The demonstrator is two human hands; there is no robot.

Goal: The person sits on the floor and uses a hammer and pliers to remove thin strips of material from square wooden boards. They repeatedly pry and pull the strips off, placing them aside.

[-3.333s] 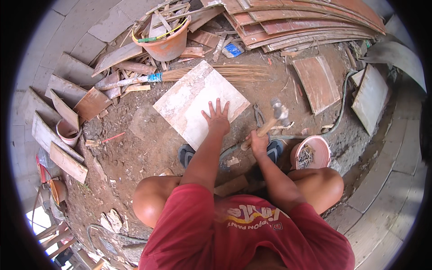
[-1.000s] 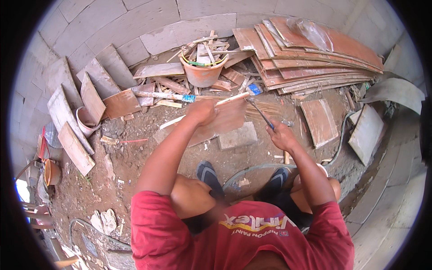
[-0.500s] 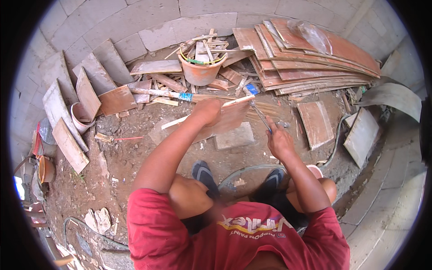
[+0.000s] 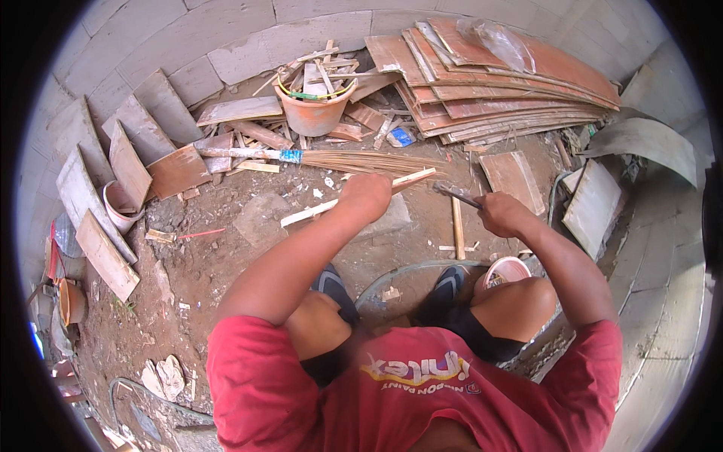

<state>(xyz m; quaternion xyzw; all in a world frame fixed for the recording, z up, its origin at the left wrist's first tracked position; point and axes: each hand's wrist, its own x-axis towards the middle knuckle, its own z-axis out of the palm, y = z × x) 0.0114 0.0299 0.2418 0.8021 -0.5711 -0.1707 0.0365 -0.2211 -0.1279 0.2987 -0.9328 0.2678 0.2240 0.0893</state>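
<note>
My left hand (image 4: 367, 197) is closed around a pale wooden board (image 4: 412, 178) that appears edge-on as a narrow strip. The board slants across in front of my knees, above a grey block (image 4: 392, 217). My right hand (image 4: 503, 213) grips a metal hand tool that looks like pincers (image 4: 468, 200), its head pointing left toward the board's right end, a little apart from it. Below the tool a wooden stick or handle (image 4: 458, 230) lies on the dirt. My fingers hide part of the tool's handles.
Beyond my hands lies a stick broom (image 4: 354, 160). An orange bucket (image 4: 312, 117) full of wood scraps stands by the block wall, beside stacked panels (image 4: 520, 94). More boards (image 4: 105, 252) lean at left. A pink bucket (image 4: 506, 270) sits by my right knee, near a hose (image 4: 407, 269).
My right hand has moved right and drawn the tool off the board's end. The board has turned from showing its face to nearly edge-on. The view has shifted slightly.
</note>
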